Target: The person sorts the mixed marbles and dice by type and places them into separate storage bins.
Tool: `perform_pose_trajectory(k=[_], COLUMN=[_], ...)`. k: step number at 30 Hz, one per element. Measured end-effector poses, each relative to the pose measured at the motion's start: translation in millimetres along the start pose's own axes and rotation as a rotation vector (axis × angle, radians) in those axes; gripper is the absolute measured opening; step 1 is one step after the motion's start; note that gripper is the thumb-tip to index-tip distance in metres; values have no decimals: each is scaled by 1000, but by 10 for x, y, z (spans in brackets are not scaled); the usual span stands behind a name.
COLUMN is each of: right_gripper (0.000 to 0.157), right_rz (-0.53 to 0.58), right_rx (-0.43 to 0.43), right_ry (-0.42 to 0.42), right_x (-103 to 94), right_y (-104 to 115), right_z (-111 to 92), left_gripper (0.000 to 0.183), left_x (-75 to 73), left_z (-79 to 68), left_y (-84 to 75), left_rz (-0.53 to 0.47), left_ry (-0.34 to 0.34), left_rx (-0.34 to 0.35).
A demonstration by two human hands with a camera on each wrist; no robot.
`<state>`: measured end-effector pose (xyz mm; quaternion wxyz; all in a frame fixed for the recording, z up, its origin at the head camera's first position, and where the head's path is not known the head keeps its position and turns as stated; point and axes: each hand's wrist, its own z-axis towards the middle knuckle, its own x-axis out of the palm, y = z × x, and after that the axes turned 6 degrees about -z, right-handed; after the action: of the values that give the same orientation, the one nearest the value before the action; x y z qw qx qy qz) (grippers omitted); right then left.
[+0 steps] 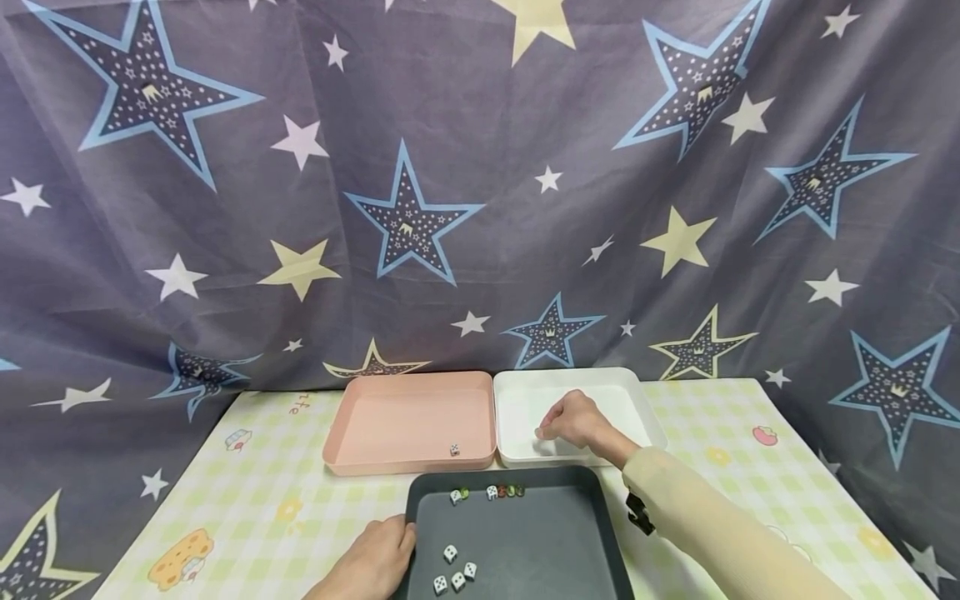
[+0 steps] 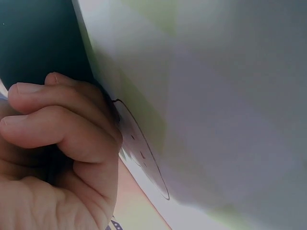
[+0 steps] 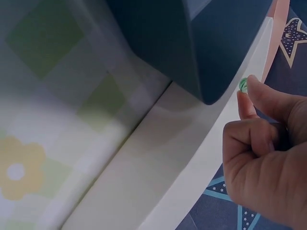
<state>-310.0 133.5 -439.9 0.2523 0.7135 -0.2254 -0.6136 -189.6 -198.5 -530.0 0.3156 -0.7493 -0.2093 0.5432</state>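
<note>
My right hand is over the near part of the white tray. In the right wrist view its thumb and forefinger pinch a green glass marble, with the other fingers folded in. My left hand holds the left edge of the dark grey tray, its fingers curled at the rim in the left wrist view. Several white dice lie in the grey tray's lower left. Along its far side more dice sit beside a red marble and green marbles.
A pink tray stands left of the white one, with one die near its front right corner. The trays are on a green checked tablecloth. Behind the table hangs a dark star-patterned curtain.
</note>
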Motion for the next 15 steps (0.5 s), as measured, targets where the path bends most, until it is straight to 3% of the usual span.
perform_pose_trajectory(k=[1,10,15], right_gripper=[10,12,12], right_rz=[-1,-44,-88], right_rx=[-8,-49,-68], right_ry=[-1,-16,-38], right_x=[5,105,125], right_y=[-6,18,97], right_z=[4,35,75], left_gripper=[38,33,34], left_x=[8,-127,-100], left_z=[24,-200,-152], left_y=[33,-348,-277], left_rz=[6,-5,0], left_ry=[8,-19,-20], left_rx=[-5,3,-14])
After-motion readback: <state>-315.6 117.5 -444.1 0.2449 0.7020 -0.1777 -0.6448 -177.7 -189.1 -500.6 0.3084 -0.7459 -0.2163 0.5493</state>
